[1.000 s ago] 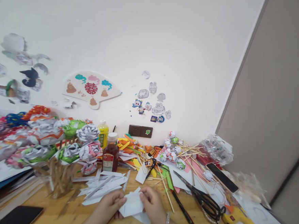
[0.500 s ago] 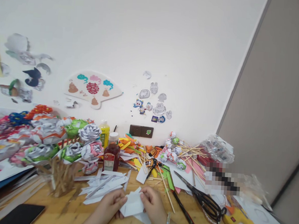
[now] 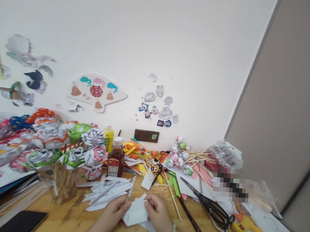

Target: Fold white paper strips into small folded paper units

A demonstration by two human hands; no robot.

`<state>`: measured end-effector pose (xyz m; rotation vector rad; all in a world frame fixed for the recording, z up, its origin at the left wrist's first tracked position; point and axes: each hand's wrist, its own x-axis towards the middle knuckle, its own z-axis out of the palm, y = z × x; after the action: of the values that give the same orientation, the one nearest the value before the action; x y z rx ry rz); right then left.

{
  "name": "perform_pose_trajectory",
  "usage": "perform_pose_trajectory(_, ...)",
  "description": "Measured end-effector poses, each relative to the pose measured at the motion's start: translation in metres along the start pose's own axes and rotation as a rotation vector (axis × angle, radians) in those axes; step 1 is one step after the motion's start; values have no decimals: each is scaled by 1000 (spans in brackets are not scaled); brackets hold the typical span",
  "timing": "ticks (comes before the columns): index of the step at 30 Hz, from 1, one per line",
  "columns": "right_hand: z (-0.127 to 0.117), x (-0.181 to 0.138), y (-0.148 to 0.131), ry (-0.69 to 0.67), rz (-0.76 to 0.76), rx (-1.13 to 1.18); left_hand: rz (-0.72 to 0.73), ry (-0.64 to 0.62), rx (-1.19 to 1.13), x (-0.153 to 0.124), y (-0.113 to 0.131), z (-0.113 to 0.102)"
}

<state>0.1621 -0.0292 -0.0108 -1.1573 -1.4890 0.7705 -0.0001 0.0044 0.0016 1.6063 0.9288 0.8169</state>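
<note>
Between my two hands, near the table's front edge, is a small folded piece of white paper [image 3: 137, 213]. My left hand [image 3: 118, 209] pinches its left side with thumb and fingers. On the right side, my right hand [image 3: 157, 208] grips it, the thumb lying over the front; a bracelet circles that wrist. Another bit of white paper [image 3: 149, 227] shows just below the held piece, partly hidden by it. Beyond my left hand lies a loose pile of white paper strips [image 3: 107, 193].
Paper flowers [image 3: 51, 137] on sticks crowd the left, by a sauce bottle [image 3: 116, 159]. A phone [image 3: 21, 222] lies front left. To the right are black scissors [image 3: 212, 206], a pen [image 3: 191, 219] and a yellow glue gun [image 3: 248, 226]. Small paper balls on sticks [image 3: 184, 157] lie behind.
The folded paper has turned slightly between my fingers, its lower left corner reaching a little farther left. Both hands stay nearly in place.
</note>
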Motion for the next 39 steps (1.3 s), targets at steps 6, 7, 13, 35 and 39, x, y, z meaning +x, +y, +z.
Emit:
perform_pose_trajectory(6,1,2,5,27,72,132,-6,-81,-72,0,-4,-1)
perform_pose_trajectory(7,0,3,4,37,89,156,-12,-111,-94,0,-4,-2)
perform_pose_trajectory(13,-1,6,3,63,121,244,-56,-99,-101,0,-2,-2)
perform_pose_trajectory(35,-1,7,8,-52,161,312,-96,-94,-276,5,-6,-8)
perform_pose_trajectory(39,-1,7,8,-66,184,324,-124,-107,-296,6,-6,-8)
